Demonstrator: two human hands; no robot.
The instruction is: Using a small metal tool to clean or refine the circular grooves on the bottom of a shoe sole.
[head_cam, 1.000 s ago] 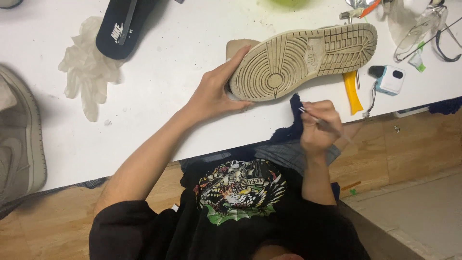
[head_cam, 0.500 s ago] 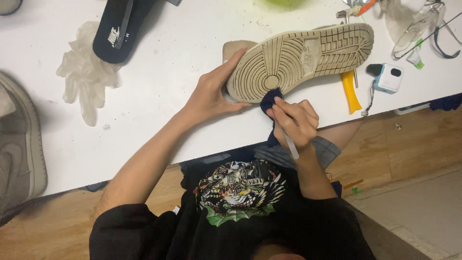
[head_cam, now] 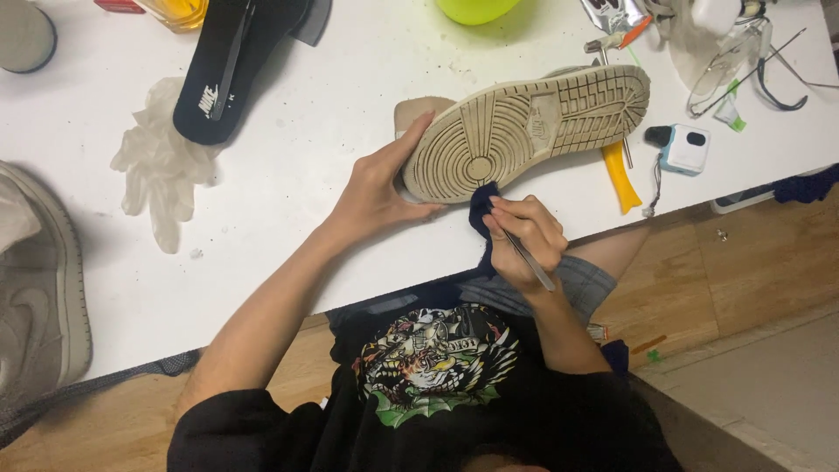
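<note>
A tan sneaker [head_cam: 533, 122] lies on its side on the white table [head_cam: 297, 227], its dirty ribbed sole facing me. My left hand [head_cam: 377, 188] grips the shoe's heel end and steadies it. My right hand [head_cam: 524, 238] holds a dark blue cloth [head_cam: 481, 210] and a thin metal tool [head_cam: 528, 259] together, and presses the cloth against the lower edge of the sole near the heel.
A crumpled clear glove [head_cam: 157, 166] and a black insole [head_cam: 229, 65] lie to the left. A second grey shoe [head_cam: 35, 280] sits at the far left edge. A yellow tool [head_cam: 619, 175], a small white-and-blue device [head_cam: 682, 149] and glasses [head_cam: 743, 65] lie to the right.
My right hand rose from below the table edge with the cloth and tool and brought the cloth onto the sole's edge. My left hand stays on the shoe.
</note>
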